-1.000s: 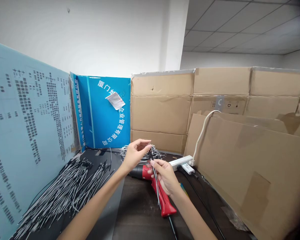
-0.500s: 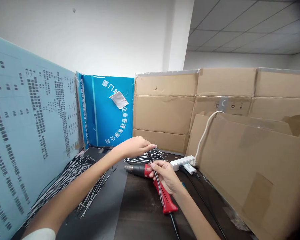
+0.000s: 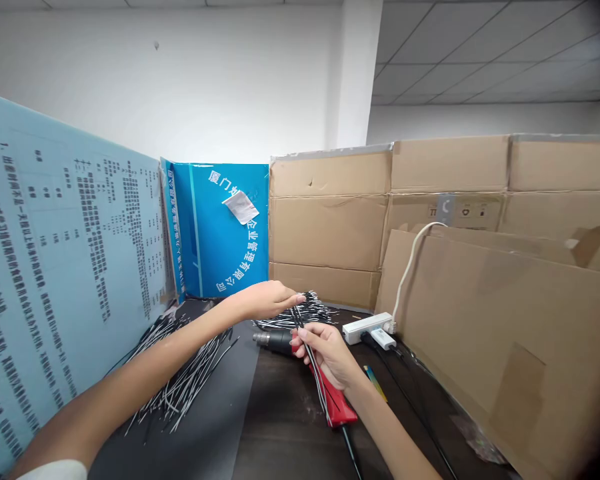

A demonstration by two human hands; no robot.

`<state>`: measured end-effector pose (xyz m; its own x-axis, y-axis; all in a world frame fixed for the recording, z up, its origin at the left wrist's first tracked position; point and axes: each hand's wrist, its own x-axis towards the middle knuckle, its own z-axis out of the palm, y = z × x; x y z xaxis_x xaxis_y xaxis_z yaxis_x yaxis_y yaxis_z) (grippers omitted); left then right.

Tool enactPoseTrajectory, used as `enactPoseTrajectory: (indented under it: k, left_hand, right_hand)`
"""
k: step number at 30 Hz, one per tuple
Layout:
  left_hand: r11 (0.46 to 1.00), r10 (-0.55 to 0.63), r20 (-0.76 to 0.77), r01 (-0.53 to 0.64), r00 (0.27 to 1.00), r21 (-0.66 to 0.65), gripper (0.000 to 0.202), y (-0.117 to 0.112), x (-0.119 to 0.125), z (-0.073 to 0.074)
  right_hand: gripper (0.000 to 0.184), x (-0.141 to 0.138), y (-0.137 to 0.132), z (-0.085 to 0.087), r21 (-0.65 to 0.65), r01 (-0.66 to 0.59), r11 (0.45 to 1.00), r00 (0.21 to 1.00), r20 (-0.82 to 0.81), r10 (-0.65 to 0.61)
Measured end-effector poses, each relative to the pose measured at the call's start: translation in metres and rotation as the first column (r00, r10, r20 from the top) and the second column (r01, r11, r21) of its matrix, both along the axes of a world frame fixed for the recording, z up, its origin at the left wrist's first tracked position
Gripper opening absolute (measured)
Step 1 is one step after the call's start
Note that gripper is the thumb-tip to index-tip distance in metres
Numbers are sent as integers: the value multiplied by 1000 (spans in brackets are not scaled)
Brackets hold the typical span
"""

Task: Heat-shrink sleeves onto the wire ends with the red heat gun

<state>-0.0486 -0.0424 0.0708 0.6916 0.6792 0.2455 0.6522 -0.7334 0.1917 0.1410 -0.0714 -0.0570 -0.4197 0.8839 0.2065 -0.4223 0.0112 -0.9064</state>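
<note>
My right hand (image 3: 327, 355) is shut on a thin bundle of black-and-white wires (image 3: 313, 373), which runs diagonally through its fingers. My left hand (image 3: 265, 300) reaches across from the left, its fingertips at the bundle's upper ends; any pinch is hidden. Below my right hand lies a red-and-black heat gun (image 3: 280, 341), its red handle (image 3: 339, 405) partly under the wires. Behind it is a heap of similar wires (image 3: 305, 315). A looser pile of them (image 3: 185, 383) lies on a grey mat (image 3: 215, 427) beneath my left forearm.
A white power strip (image 3: 365, 328) with a plugged-in adapter sits on the dark table (image 3: 280, 447). A black cable (image 3: 353, 453) trails from the heat gun. Cardboard boxes (image 3: 330, 230) and a leaning cardboard sheet (image 3: 500, 347) stand right; printed blue boards (image 3: 70, 267) stand left.
My left arm has dropped lower and stretched further across from the left. The right hand keeps the wires, and the view has tilted slightly upward.
</note>
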Motion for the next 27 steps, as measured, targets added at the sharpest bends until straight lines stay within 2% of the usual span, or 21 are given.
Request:
enactPoseTrajectory:
  k: [4, 7, 9, 14, 17, 19, 24, 27]
  left_hand:
    - [992, 33, 67, -25, 997, -124, 69, 8, 1, -1]
    - [969, 96, 182, -49, 979, -244, 75, 16, -1, 5]
    - [960, 124, 200, -67, 972, -271, 78, 18, -2, 10]
    - [981, 39, 88, -21, 995, -195, 71, 7, 5, 9]
    - [993, 1, 90, 10, 996, -118, 64, 2, 10, 4]
    - [991, -11, 117, 27, 993, -131, 61, 1, 12, 1]
    - [947, 12, 307, 88, 952, -308, 59, 4, 10, -3]
    - [874, 60, 512, 203, 857, -442, 59, 6, 9, -4]
  right_hand:
    - [39, -2, 0, 0, -7, 20, 1000, 1000, 6, -20]
    - [39, -1, 0, 1, -23, 27, 999, 999, -16, -28]
    - [39, 0, 1, 2, -27, 30, 999, 999, -28, -31]
    - [37, 2, 1, 2, -32, 19, 999, 999, -40, -20]
    - [36, 2, 1, 2, -22, 10, 1000, 999, -33, -11]
    - [36, 1, 1, 1, -19, 11, 1000, 999, -36, -12]
    - [33, 6, 1, 3, -12, -21, 1000, 997, -76, 20]
    - [36, 13, 4, 6, -24, -72, 997, 991, -117, 69]
